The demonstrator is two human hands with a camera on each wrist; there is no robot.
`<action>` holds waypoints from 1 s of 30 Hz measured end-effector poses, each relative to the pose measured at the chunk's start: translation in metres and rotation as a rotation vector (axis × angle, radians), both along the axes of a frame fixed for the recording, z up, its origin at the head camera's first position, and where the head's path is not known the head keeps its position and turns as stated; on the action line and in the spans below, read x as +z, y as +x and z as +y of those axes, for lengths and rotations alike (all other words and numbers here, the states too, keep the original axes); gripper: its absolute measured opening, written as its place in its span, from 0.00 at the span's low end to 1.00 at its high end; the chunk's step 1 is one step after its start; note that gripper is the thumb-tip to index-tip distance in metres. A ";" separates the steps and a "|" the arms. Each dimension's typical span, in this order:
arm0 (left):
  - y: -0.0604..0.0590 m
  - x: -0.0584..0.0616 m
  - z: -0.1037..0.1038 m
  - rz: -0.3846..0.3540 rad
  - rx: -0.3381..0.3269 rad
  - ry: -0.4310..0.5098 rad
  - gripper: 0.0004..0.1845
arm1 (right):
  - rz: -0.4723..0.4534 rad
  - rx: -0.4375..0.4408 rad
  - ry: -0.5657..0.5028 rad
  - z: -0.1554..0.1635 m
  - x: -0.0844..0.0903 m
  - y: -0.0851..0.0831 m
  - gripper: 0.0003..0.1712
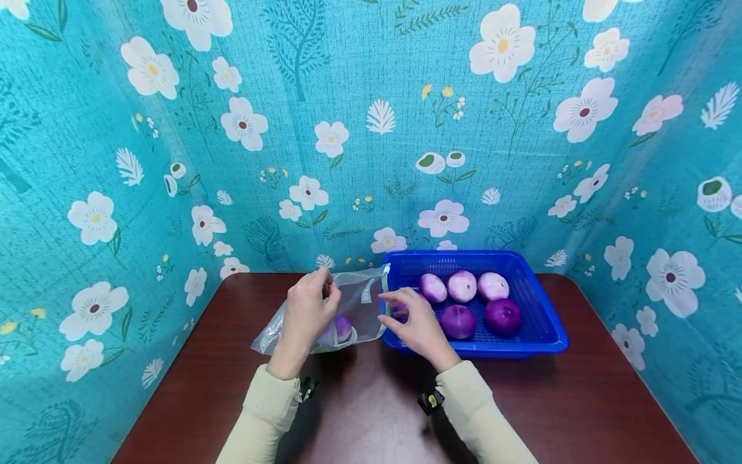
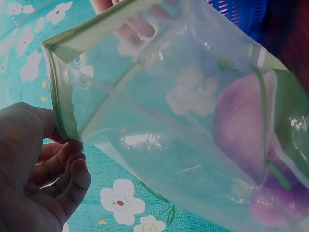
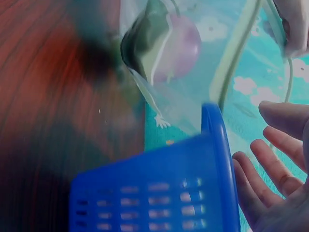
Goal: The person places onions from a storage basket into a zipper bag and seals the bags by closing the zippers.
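Observation:
A clear plastic zip bag (image 1: 356,299) with a pale green seal strip is spread above the table, its mouth toward the right. My left hand (image 1: 309,309) pinches the edge of that mouth between thumb and fingers; in the left wrist view the left hand (image 2: 46,169) grips the green strip. Purple onions (image 2: 244,125) lie low inside the bag, seen through the film. My right hand (image 1: 414,322) is beside the bag's mouth, over the basket's left rim. In the right wrist view the right hand (image 3: 280,179) has its fingers spread, with nothing held.
A blue perforated basket (image 1: 547,316) stands right of the bag, with several purple onions (image 1: 503,317) in it. The dark red-brown table (image 1: 371,412) reaches back to a teal flowered cloth (image 1: 359,154) that also hangs at both sides.

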State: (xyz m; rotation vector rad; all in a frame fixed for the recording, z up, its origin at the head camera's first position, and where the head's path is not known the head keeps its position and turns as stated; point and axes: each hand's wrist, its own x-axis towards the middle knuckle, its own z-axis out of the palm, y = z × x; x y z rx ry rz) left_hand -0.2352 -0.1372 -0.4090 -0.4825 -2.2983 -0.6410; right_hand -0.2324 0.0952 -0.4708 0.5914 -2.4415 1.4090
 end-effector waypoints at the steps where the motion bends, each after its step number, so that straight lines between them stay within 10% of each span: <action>1: 0.000 0.000 0.000 -0.002 0.000 0.000 0.09 | 0.005 -0.007 -0.003 0.003 0.000 -0.001 0.23; 30: 0.001 -0.002 0.000 -0.001 -0.008 0.016 0.09 | -0.216 -0.241 0.378 0.132 -0.008 -0.005 0.43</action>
